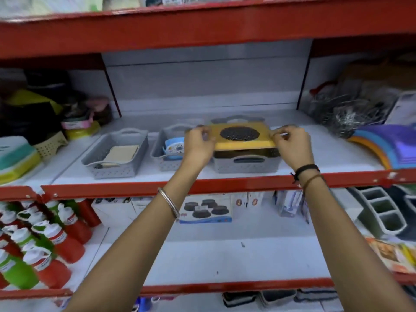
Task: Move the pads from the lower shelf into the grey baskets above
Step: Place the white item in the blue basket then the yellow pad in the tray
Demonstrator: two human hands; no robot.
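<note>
A flat yellow pack with a round black pad [239, 134] in its middle lies across the top of the right grey basket [246, 164] on the upper shelf. My left hand [198, 143] pinches its left edge and my right hand [292, 143] pinches its right edge. The middle grey basket [162, 158] holds a blue and white round item. In the left grey basket [114, 158] lies a pale flat pad. On the lower shelf stands a white and blue pack of black round pads [206, 208] near the back.
Red and green squeeze bottles [40, 239] crowd the lower shelf's left. A grey cutlery holder [382, 212] sits at its right. Stacked coloured mats [387, 145] and wire scrubbers [346, 109] fill the upper shelf's right; boxes and tubs stand at its left. Red shelf edge [135, 188] runs in front.
</note>
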